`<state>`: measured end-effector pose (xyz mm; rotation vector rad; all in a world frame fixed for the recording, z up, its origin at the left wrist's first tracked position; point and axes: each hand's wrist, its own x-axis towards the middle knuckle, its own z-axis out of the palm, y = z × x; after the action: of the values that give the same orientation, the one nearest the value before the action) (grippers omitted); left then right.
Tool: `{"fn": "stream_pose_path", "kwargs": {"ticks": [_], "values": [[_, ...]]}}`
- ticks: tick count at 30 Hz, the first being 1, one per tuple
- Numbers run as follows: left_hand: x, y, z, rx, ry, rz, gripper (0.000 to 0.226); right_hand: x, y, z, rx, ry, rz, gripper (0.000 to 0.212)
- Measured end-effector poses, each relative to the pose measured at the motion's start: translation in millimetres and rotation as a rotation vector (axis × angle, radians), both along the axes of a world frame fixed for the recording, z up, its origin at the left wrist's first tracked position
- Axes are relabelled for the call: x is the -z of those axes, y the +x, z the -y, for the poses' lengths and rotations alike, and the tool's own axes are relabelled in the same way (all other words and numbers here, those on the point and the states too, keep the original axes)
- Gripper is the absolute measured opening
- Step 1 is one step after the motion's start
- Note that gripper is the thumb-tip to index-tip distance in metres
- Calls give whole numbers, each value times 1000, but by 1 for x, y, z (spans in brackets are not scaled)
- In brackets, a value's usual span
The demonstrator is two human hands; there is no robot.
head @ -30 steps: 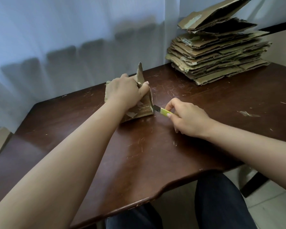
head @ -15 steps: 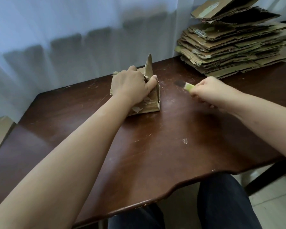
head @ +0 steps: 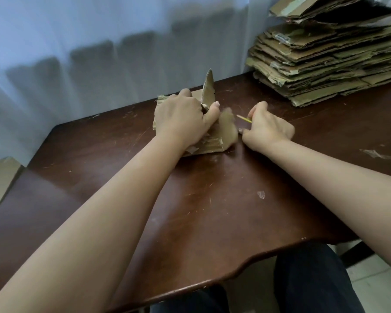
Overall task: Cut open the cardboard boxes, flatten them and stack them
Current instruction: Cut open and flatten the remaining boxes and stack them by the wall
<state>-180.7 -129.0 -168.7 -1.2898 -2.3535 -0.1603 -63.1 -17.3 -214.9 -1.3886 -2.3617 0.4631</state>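
Table (head: 212, 211): dark brown wood, scratched, wavy near edge; scraps of tape and cardboard fibres scattered on it.
Room: pale curtain (head: 88, 41) behind the table; light tiled floor at its right.
Box (head: 215, 141): small, partly collapsed, on the table's far middle; one flap stands upright.
Left hand (head: 181, 118): fingers curled over the box top, thumb against the flap, gripping it.
Right hand (head: 266, 127): just right of the box, clenched round a yellow-green knife (head: 244, 118) pointing at the box.
Stack (head: 330, 62): flattened cardboard, table's far right corner.
Writing: small label on the stack, unreadable.
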Motion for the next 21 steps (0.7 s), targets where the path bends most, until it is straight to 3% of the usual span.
{"fn": "stream_pose_path", "kwargs": {"ticks": [7, 11, 16, 21], "values": [[0, -2, 2, 0, 2, 26, 66, 1, 10, -10, -16, -74, -57, 52], [-5, -9, 11, 78, -31, 106, 61, 0, 17, -17, 16, -178, -275, 36], [-7, -27, 36, 273, -87, 191, 56, 2, 22, -25, 24, -314, -593, 46], [-8, -41, 58, 542, 54, 608, 31, 3, 19, -20, -144, -246, -751, 18]]}}
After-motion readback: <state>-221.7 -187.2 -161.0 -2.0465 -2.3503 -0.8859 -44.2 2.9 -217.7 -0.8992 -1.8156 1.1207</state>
